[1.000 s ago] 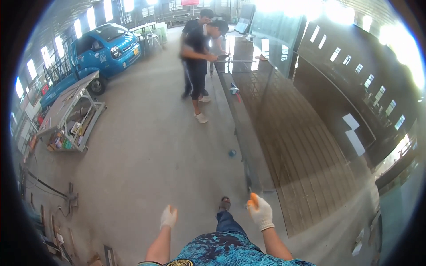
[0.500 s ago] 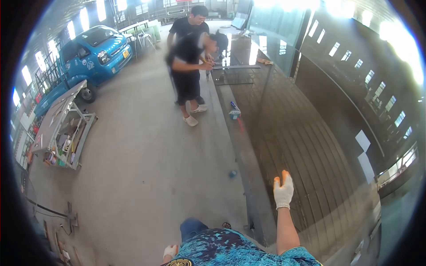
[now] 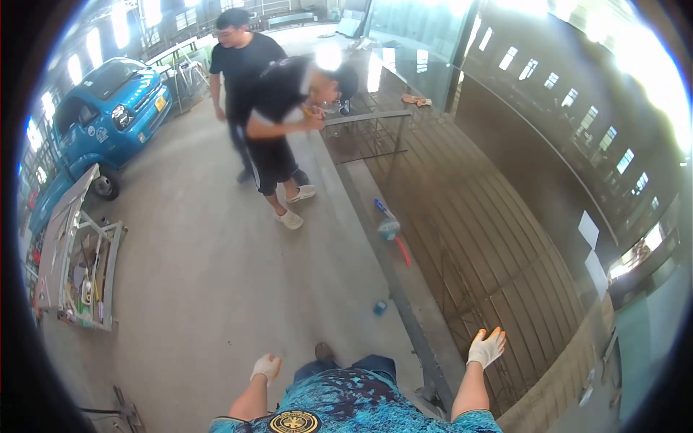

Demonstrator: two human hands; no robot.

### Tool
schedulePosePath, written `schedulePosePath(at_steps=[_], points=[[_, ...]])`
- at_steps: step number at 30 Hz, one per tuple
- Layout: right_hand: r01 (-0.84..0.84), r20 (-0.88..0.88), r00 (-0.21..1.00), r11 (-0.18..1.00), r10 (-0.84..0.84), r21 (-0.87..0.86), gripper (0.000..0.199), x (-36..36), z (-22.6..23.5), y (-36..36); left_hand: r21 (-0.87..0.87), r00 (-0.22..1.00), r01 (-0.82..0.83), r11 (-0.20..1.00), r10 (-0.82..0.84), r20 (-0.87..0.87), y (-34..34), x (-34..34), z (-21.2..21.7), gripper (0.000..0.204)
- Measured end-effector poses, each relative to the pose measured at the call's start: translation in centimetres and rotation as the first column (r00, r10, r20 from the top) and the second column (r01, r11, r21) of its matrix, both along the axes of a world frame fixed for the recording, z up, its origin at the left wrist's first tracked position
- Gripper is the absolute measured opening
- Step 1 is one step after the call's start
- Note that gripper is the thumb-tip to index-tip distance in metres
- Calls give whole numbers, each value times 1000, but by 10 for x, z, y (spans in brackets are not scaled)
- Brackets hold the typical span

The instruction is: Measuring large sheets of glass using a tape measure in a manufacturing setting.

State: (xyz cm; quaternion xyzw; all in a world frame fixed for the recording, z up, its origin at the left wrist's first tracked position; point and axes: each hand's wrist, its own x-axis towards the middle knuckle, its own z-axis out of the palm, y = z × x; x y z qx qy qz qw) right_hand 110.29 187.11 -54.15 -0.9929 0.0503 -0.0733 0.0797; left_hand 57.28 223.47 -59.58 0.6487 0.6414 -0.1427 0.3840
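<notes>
My right hand, in a white glove with orange fingertips, is over the near part of a large dark reflective glass sheet. Its fingers are spread and nothing is in them. My left hand, gloved the same way, hangs over the floor beside my body, fingers loosely bent and holding nothing visible. Along the sheet's left border lie a round blue-and-white item, a blue-handled tool and a red strip. Whether my right hand touches the glass is unclear.
A bending person works at the sheet's far left corner beside a long straight bar; another person stands behind. A blue truck and a tool cart are left. A small blue object lies near the table edge.
My view has shifted forward along the sheet. My right hand has come back closer to my body, and my left hand has come further into view. The standing person's head has turned left.
</notes>
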Motion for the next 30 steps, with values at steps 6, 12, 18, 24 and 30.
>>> schedulePosePath(at_steps=[6, 12, 18, 24, 30], points=[[47, 17, 999, 996, -45, -74, 57, 3, -13, 24, 136, 996, 15, 991, -27, 86, 143, 48, 20, 51], [39, 27, 999, 995, -37, -90, 57, 2, -12, 42, 173, 886, 460, 871, -462, -31, 182, 97, 87, 55], [29, 53, 998, 993, -23, -111, 57, 7, -19, 50, 262, 582, 777, 573, -812, 48, 180, 144, 192, 60], [24, 76, 997, 993, -15, -113, 55, 11, -14, 54, 8, 601, 752, 659, -692, 400, 173, 113, 183, 49], [42, 45, 998, 990, -36, -135, 55, 15, -16, 66, 126, 618, 613, 780, -573, 538, 181, 123, 98, 49]])
